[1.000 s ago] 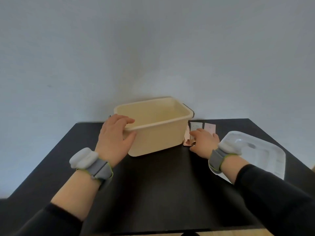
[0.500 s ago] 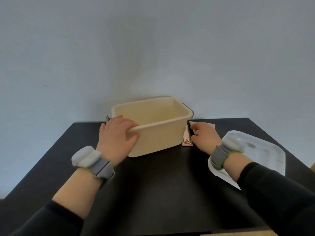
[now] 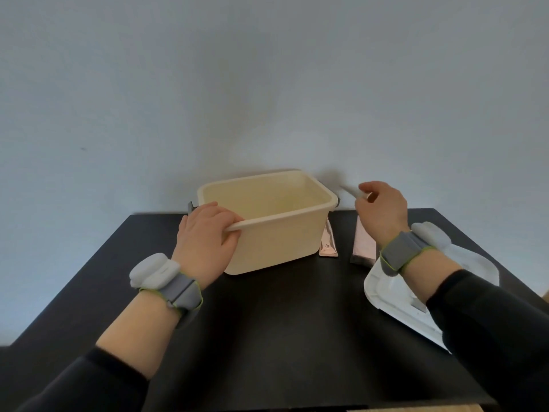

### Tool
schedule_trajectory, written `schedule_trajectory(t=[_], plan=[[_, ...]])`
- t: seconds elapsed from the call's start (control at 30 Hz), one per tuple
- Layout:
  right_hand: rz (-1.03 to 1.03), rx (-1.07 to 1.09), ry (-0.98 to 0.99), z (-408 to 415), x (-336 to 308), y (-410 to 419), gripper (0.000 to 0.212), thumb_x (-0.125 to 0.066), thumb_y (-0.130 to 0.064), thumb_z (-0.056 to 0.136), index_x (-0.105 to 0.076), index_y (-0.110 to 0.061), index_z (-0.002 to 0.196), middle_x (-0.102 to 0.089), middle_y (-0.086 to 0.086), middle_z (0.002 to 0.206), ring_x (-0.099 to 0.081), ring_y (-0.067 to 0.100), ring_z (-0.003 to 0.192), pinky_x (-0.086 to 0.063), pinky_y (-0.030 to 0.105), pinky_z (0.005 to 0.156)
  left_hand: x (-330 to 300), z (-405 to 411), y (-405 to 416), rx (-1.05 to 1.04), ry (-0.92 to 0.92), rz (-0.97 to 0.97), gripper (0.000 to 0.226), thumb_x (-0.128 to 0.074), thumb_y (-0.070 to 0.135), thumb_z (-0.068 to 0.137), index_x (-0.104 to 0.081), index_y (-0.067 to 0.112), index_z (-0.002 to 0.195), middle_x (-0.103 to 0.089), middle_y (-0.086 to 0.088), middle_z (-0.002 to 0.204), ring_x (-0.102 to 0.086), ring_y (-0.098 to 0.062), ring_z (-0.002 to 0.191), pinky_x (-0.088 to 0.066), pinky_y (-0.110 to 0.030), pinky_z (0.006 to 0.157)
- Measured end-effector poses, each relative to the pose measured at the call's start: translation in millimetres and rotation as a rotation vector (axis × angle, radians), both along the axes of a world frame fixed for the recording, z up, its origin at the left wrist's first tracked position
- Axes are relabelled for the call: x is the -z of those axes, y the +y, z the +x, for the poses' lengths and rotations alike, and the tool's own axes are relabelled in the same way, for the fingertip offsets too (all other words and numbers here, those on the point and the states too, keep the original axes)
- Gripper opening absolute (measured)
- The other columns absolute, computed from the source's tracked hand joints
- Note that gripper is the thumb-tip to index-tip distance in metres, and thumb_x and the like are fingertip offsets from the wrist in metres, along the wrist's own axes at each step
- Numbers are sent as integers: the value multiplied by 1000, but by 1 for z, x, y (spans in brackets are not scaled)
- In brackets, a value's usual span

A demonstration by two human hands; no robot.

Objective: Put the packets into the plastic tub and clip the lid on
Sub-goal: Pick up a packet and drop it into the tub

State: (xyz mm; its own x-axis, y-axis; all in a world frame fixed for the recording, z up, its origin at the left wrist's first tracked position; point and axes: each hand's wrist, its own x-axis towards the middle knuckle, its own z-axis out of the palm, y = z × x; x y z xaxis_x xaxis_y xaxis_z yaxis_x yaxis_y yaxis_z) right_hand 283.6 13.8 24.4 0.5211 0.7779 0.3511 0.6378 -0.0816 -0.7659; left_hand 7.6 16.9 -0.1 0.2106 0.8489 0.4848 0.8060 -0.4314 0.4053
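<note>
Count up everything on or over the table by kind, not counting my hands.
Packets: 3, one held in the right hand at, two lying at and
Plastic tub: 1
Lid: 1
Total: 5

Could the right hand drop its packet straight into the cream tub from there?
Probably yes: the right hand holds a thin pale packet beside the open cream plastic tub, lid off, nothing between.

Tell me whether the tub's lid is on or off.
Off. The tub stands open-topped, its inside in view, while the white lid lies flat on the table to its right, under the right forearm.
</note>
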Motion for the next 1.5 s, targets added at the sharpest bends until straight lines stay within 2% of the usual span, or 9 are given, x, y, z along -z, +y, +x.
schedule_trajectory(t=[0.2,0.43,0.53,0.6,0.67,0.87,1.13,1.33,1.5], plan=[[197,-31,77,-4,-19,-1,32,-52,-8,85,-66,-15,113,-60,3,88,-56,20,80,-53,40,89,0,-2,1,10,8,-1,21,-49,25,87,-64,26,102,-60,5,115,-34,-22,131,-22,-46,107],[399,-146,159,-24,-37,-6,29,-50,-10,78,-65,-20,100,-49,3,81,-61,28,83,-53,45,88,-1,-1,0,9,2,-17,22,-48,26,88,-64,26,103,-60,4,116,-33,-22,131,-21,-50,108],[426,-225,265,-33,-40,-6,24,-50,-9,81,-58,-22,101,-47,-8,75,-63,13,67,-58,41,79,-1,-1,-1,7,-7,-17,22,-49,26,88,-64,25,103,-59,4,116,-33,-22,131,-21,-49,108],[409,-259,296,-39,-39,-6,23,-54,-11,84,-53,-19,106,-49,-11,77,-66,26,72,-60,34,73,-2,-1,-1,6,-6,-18,22,-49,26,88,-64,25,104,-60,4,116,-33,-21,131,-21,-49,108],[365,-280,292,-43,-37,-5,27,-59,-16,85,-53,-17,111,-55,-7,85,-67,34,81,-59,41,78,-2,-1,-2,6,-1,-17,22,-49,26,88,-65,24,104,-60,3,116,-34,-22,131,-21,-47,108],[280,-308,205,-49,-25,0,29,-62,-25,85,-58,-22,113,-56,9,117,-65,32,94,-53,48,89,-1,0,-2,9,-2,-7,22,-48,26,88,-65,24,102,-61,4,114,-35,-21,129,-23,-44,106],[205,-287,96,-51,-13,12,33,-63,-28,85,-63,-18,116,-59,-10,99,-53,8,92,-40,21,83,1,0,-1,2,-20,12,22,-50,25,88,-66,23,103,-60,4,114,-36,-20,128,-23,-42,106],[115,-197,83,-54,-8,15,33,-62,-44,81,-60,-25,109,-67,3,102,-60,23,99,-48,39,91,1,0,0,2,-12,27,22,-51,25,87,-66,23,103,-61,4,113,-38,-21,127,-25,-44,105],[62,-167,94,-58,-3,16,31,-61,-46,81,-62,-23,103,-68,4,103,-60,27,105,-46,44,95,1,0,-2,4,-24,25,23,-50,25,88,-66,25,105,-61,5,113,-36,-21,129,-23,-44,107]])
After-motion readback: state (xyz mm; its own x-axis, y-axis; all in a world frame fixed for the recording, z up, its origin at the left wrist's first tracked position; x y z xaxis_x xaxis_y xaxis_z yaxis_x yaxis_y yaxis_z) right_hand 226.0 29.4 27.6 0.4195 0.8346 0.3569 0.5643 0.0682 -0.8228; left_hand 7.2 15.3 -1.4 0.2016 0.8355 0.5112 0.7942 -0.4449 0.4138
